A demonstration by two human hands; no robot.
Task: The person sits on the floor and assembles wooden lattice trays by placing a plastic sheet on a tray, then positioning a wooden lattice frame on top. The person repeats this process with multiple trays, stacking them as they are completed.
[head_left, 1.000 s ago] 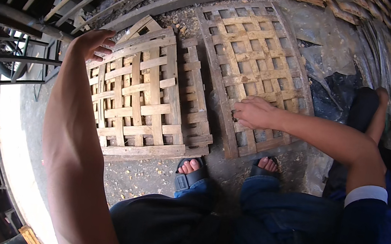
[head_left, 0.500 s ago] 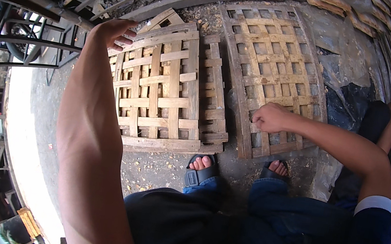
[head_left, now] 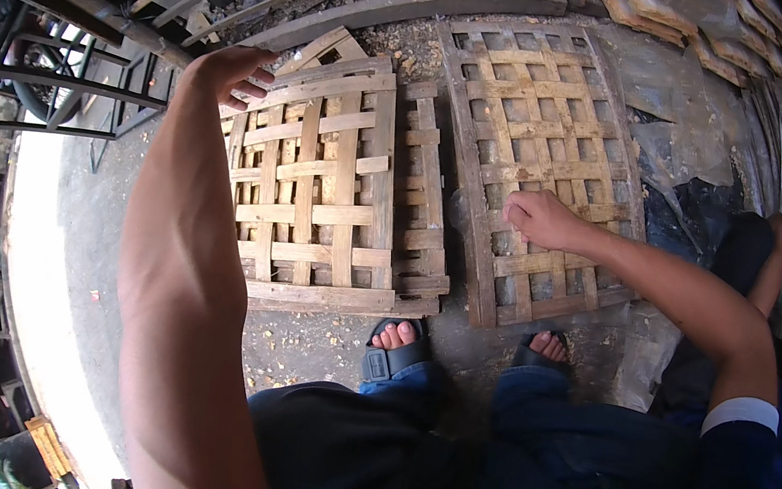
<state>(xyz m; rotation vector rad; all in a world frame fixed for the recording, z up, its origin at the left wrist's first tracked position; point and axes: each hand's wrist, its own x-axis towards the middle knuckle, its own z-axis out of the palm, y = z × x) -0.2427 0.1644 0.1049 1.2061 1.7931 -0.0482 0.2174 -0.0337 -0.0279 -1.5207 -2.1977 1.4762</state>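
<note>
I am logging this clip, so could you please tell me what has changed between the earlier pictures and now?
Little has changed. The left hand stays at the far left corner of the left woven lattice panel, and the right hand stays resting on the right lattice panel. Whether either hand grips cannot be told. Only the view shifts slightly; both panels and the sandalled feet lie as before.

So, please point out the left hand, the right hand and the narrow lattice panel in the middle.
left hand (head_left: pixel 233 71), head view, back of hand.
right hand (head_left: pixel 539 216), head view, knuckles.
narrow lattice panel (head_left: pixel 422 204), head view, middle slat.
</note>
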